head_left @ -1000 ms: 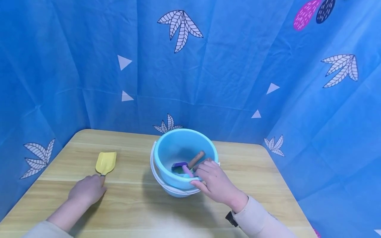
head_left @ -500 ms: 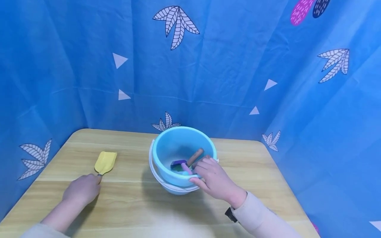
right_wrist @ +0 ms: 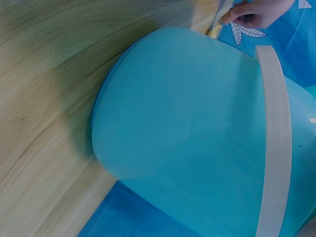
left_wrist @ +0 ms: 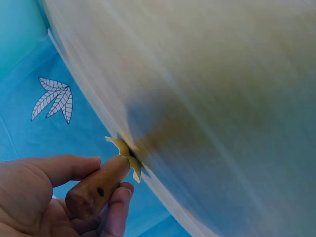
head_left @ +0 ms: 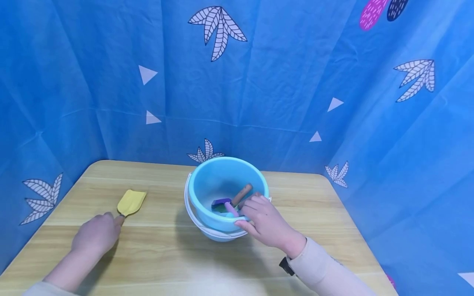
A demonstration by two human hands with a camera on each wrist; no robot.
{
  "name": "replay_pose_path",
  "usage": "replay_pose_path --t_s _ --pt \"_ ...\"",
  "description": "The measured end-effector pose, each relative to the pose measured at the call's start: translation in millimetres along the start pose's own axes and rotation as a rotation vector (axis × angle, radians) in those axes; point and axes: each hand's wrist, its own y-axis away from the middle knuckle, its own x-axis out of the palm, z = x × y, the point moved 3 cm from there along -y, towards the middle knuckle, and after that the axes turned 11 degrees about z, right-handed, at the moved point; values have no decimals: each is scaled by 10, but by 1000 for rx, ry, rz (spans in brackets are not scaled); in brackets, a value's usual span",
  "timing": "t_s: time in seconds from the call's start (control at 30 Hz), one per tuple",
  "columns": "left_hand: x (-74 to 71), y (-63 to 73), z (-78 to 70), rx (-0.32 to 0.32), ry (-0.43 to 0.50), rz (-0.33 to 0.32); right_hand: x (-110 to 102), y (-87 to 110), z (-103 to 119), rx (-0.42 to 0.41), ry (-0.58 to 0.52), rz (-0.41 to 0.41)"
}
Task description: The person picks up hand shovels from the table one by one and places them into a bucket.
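My left hand (head_left: 97, 233) grips the short wooden handle (left_wrist: 96, 190) of a small yellow toy shovel (head_left: 131, 202), left of the bucket. In the left wrist view the thumb and fingers curl round the handle, and the scoop is seen end-on beyond it. A light blue bucket (head_left: 207, 218) stands upright in the middle of the table, its white handle (right_wrist: 275, 143) hanging down at the side. My right hand (head_left: 266, 220) grips the near right rim, fingertips reaching over it and thumb outside. Inside lie a purple piece (head_left: 221, 202), a wooden handle (head_left: 242, 194) and a pink handle (head_left: 231, 209).
The wood-grain table (head_left: 155, 263) carries the bucket and shovel. Blue patterned cloth (head_left: 237, 82) hangs behind the table and along both sides. A green piece (head_left: 221, 209) lies partly hidden under the others in the bucket.
My left hand has shifted a little left with the shovel, whose handle now slants more. The right hand keeps its hold on the bucket rim. The head view has moved slightly.
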Motion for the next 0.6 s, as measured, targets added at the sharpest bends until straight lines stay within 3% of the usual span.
replay_pose_path --t_s 0.07,0.23,0.6 --pt "-20 19 -13 -28 37 -15 -1 -2 -1 -1 1 -1" --pt "-39 81 -61 -15 37 -48 -5 -2 3 -8 -4 -5" --pt "-192 198 -202 70 24 -264 -5 -2 -9 -11 0 -6"
